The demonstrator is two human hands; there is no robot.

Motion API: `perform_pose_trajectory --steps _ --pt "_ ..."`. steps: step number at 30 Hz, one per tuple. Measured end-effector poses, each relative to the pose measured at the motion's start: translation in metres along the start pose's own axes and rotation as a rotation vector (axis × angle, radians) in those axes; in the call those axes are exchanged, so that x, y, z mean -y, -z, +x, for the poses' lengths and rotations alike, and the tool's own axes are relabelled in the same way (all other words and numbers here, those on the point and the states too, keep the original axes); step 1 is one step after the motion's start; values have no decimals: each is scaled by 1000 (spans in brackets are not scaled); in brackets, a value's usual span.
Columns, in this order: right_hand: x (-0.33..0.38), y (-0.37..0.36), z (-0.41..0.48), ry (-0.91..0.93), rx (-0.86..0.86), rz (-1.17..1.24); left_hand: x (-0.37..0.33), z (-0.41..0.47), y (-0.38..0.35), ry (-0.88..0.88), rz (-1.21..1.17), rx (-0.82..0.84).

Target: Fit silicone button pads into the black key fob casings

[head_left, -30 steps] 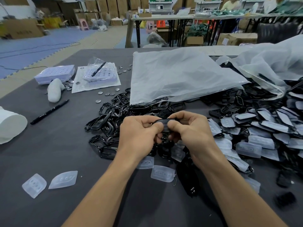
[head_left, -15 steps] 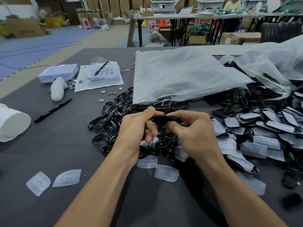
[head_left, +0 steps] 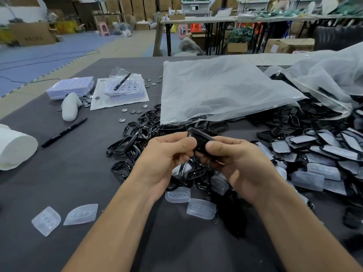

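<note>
Both hands hold one black key fob casing (head_left: 198,137) above the dark table. My left hand (head_left: 167,156) pinches its left end with thumb and curled fingers. My right hand (head_left: 233,161) grips its right side, thumb on top. Whether a pad sits inside it is hidden. Beneath the hands lies a heap of empty black casings (head_left: 135,138). Loose clear silicone pads (head_left: 201,209) lie in front, and two more pads (head_left: 80,213) lie at the left. Casings with pads fitted (head_left: 322,152) are piled at the right.
A large clear plastic bag (head_left: 220,89) lies behind the hands, another bag (head_left: 334,75) at the far right. A black pen (head_left: 63,132), a white roll (head_left: 13,148), coin cells (head_left: 133,110) and trays in bags (head_left: 123,89) sit at the left.
The casing has turned from flat and edge-on to tilted up, its left end raised. My left hand shifted from fingers under the casing to pinching its left end.
</note>
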State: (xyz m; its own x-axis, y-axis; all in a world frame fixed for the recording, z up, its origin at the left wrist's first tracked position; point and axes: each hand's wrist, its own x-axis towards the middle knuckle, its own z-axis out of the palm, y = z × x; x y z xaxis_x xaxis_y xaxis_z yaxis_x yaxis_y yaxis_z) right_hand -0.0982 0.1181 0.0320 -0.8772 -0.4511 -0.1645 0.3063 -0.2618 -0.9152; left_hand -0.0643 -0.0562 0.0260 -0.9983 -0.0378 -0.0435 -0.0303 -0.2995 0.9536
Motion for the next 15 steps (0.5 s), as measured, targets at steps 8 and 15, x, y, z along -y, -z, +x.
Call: perform_pose_trajectory --steps 8,15 --pt "-2 0 1 -33 -15 133 -1 -2 -6 13 -116 -30" --pt "-3 -2 1 -57 -21 160 -1 -2 -5 7 -124 -10"
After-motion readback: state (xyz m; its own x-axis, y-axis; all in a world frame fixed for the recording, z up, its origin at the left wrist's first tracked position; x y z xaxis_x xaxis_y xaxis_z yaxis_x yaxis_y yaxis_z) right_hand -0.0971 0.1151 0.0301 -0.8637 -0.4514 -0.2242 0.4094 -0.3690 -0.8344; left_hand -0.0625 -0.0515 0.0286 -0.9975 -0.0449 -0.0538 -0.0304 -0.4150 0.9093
